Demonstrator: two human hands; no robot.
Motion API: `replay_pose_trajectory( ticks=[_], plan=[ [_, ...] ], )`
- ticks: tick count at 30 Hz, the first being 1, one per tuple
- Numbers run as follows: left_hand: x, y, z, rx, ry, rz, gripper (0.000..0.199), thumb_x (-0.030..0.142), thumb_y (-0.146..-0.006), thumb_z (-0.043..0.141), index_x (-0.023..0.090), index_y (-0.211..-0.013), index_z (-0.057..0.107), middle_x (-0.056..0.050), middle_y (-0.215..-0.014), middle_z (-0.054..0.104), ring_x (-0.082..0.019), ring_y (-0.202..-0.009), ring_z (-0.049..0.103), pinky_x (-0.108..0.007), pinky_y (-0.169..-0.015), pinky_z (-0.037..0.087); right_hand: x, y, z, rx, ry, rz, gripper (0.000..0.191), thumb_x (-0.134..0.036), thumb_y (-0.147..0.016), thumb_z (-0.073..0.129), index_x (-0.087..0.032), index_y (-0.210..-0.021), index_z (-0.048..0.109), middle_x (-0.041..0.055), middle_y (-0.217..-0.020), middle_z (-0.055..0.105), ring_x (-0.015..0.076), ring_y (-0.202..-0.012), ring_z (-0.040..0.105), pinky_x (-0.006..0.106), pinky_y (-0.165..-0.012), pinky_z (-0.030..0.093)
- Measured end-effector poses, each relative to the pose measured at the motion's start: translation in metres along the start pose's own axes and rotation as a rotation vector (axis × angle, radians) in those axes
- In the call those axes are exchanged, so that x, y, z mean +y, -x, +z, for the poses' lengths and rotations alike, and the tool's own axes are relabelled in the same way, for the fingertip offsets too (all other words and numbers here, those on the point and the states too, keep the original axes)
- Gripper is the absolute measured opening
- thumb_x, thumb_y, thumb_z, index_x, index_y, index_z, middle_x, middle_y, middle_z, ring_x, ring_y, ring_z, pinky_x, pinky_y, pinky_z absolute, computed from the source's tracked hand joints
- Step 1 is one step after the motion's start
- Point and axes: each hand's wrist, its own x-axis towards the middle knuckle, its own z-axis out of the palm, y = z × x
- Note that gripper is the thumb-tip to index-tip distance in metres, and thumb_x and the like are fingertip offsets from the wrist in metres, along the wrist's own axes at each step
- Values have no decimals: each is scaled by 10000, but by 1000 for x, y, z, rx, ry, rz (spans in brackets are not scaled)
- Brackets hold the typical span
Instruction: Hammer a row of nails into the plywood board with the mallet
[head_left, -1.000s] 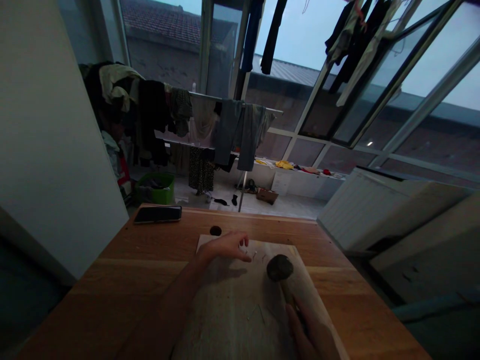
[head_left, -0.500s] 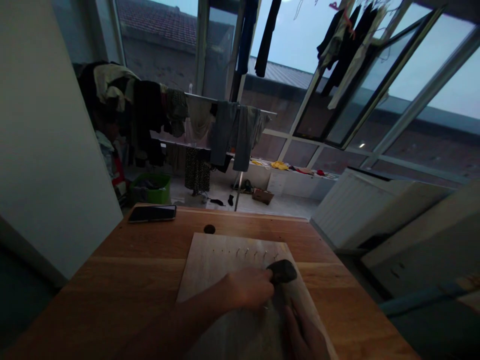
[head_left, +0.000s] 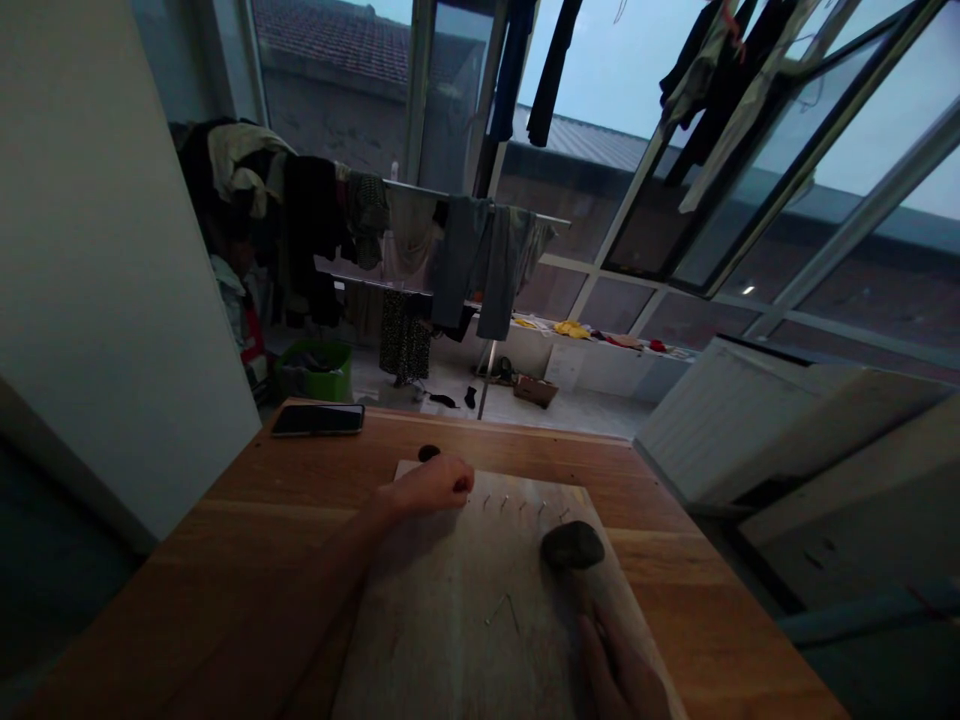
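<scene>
On the table, a board is carrying several standing nails at twelve o'clock, two lying loose; left hand is pinching at the row, right hand is gripping the hammer.

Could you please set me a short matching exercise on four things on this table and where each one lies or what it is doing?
Things:
1. phone
2. mallet
3. left hand
4. loose nails

Places:
A. lying in the middle of the board
B. at the far left corner of the table
C. fingers closed at the left end of the row of nails
D. its head resting on the right side of the board

Pairs: 1-B, 2-D, 3-C, 4-A
</scene>
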Motion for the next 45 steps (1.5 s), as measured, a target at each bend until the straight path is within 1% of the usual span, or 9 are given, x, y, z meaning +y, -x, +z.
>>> replay_pose_trajectory(
  ticks=[4,10,18,26,32,36,40,42,45],
  plan=[
    [-14,1,12,-20,80,-3,150,105,-799,594,143,-830,736,-37,-823,704,-150,-740,606,-235,-675,404,-13,-4,-2,59,-35,56,655,-706,-901,467,-220,-1237,749,103,-1372,676,358,-1340,574,434,-1110,486],
    [-9,0,11,-37,-1,23,135,111,-788,603,145,-777,734,-52,-800,705,-159,-722,597,-255,-665,398,-30,-5,-3,17,-94,179,732,-656,-971,396,-108,-1399,627,162,-1392,649,337,-1303,610,417,-1097,492],
    [-9,-2,14,-27,-21,-21,112,104,-781,610,159,-776,707,-42,-824,698,-163,-763,596,-261,-696,405,-23,-5,-1,40,-84,182,743,-707,-944,381,-158,-1345,680,127,-1355,683,320,-1284,629,399,-1090,501],
    [-14,-3,24,12,108,-52,104,116,-770,626,152,-829,704,-26,-830,695,-149,-759,605,-243,-702,430,-23,-4,1,131,-102,134,639,-724,-874,488,-217,-1117,793,125,-1305,717,350,-1202,677,403,-997,558],
    [-24,-1,26,29,268,-67,139,142,-796,636,130,-900,728,-32,-848,707,-146,-781,631,-225,-708,457,-40,-9,-2,97,-128,161,599,-637,-904,517,-176,-1199,760,129,-1268,735,346,-1232,658,430,-1055,523],
    [-27,-2,29,89,288,-67,130,134,-778,649,115,-863,746,-36,-833,701,-136,-745,611,-219,-687,449,-71,-16,-1,55,-166,112,626,-628,-924,488,-159,-1268,718,123,-1284,729,314,-1239,654,378,-1047,522],
    [-28,-2,32,138,287,-61,121,132,-753,664,114,-832,754,-32,-808,684,-127,-709,584,-218,-672,439,-116,-28,3,44,-258,102,660,-669,-956,409,-168,-1292,681,110,-983,790,263,-861,754,320,-736,587],
    [-28,-2,34,144,296,-62,119,135,-754,657,118,-825,752,-23,-789,672,-123,-697,573,-215,-663,429,-135,-35,7,-10,-309,84,678,-673,-968,381,-154,-1309,652,53,-733,729,220,-622,696,297,-573,533],
    [-29,-2,34,140,298,-62,108,148,-767,648,121,-808,744,-10,-765,648,-120,-687,560,-212,-644,406,-151,-47,16,-60,-330,9,664,-631,-987,364,-132,-1354,603,2,-603,633,200,-525,630,283,-500,457]
  ],
)
